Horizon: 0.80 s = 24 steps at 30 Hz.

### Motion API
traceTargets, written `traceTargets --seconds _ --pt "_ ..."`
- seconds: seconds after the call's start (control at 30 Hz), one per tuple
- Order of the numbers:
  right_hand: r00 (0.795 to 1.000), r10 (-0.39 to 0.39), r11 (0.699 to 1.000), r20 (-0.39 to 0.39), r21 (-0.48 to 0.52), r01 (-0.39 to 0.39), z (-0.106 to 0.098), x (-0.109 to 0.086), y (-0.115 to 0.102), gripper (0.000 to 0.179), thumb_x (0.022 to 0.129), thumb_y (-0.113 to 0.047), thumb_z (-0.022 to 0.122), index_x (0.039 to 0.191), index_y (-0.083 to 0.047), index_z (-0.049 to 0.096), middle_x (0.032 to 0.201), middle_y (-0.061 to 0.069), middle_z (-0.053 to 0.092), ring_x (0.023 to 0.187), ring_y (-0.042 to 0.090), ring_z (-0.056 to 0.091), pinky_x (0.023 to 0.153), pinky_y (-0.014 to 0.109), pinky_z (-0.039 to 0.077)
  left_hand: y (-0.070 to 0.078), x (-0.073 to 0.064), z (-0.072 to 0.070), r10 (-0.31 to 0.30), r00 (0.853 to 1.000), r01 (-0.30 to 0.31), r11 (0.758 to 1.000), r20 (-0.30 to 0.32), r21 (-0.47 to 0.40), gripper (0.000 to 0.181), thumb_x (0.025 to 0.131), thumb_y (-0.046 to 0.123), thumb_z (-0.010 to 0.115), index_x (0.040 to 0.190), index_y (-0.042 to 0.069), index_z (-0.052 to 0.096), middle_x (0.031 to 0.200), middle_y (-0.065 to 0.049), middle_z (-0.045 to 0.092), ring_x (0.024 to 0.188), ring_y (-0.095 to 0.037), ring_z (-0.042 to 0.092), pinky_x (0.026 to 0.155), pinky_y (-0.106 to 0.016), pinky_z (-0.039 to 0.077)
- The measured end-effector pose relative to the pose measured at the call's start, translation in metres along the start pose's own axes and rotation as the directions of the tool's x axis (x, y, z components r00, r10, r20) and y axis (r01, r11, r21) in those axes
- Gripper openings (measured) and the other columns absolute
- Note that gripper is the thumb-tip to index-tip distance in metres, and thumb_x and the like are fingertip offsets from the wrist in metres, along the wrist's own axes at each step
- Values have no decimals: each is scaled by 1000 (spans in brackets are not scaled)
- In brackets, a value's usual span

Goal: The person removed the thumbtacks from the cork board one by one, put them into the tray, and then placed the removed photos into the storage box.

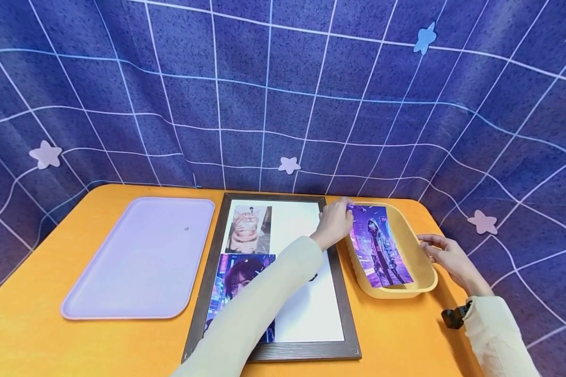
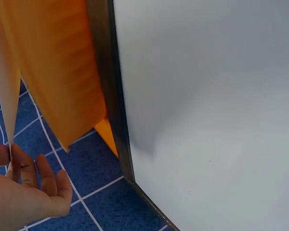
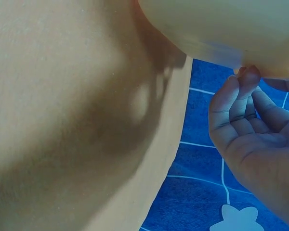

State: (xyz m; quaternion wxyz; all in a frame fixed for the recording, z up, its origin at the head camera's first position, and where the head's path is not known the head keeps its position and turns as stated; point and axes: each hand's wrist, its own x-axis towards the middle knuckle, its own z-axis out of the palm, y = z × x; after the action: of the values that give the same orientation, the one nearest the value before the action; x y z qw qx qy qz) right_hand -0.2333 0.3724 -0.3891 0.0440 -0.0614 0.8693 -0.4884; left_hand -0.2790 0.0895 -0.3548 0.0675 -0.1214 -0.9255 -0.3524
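Note:
My left hand [image 1: 334, 222] reaches across the framed white board [image 1: 306, 319] and pinches the upper left corner of a purple picture print [image 1: 379, 246] showing a hooded figure. This print lies slanted over a yellow basket [image 1: 424, 288]. In the left wrist view, the edge of the print [image 2: 7, 91] runs down between thumb and fingers. At the basket's right side, my right hand [image 1: 453, 259] holds the rim with its fingertips; in the right wrist view curled fingers [image 3: 226, 103] meet the basket's edge.
On the board's left half lie a cat picture [image 1: 245, 230] and a purple portrait print [image 1: 238, 277], the latter partly hidden by my left sleeve. A lavender tray [image 1: 137, 262] lies left of the board on the orange table [image 1: 23, 314]. Behind hangs a blue gridded curtain [image 1: 245, 94].

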Motion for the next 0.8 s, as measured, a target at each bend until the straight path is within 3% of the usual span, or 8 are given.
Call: traceTargets --seconds 0.33,0.8 --pt "1000 14 1000 4 5 -14 -1 0 2 47 96 -19 43 127 16 37 91 -19 56 81 -4 55 69 19 48 -4 -3 7 9 998 -10 1000 62 11 26 95 23 47 118 15 55 117 -1 62 109 -24 56 86 -38 41" --pt "1000 0 1000 -8 11 0 1 0 2 44 96 -17 44 125 16 38 90 -19 58 80 -4 56 68 19 48 -6 -4 10 62 979 -83 991 194 102 54 92 30 52 140 12 35 140 -6 43 127 -28 41 102 -46 33"
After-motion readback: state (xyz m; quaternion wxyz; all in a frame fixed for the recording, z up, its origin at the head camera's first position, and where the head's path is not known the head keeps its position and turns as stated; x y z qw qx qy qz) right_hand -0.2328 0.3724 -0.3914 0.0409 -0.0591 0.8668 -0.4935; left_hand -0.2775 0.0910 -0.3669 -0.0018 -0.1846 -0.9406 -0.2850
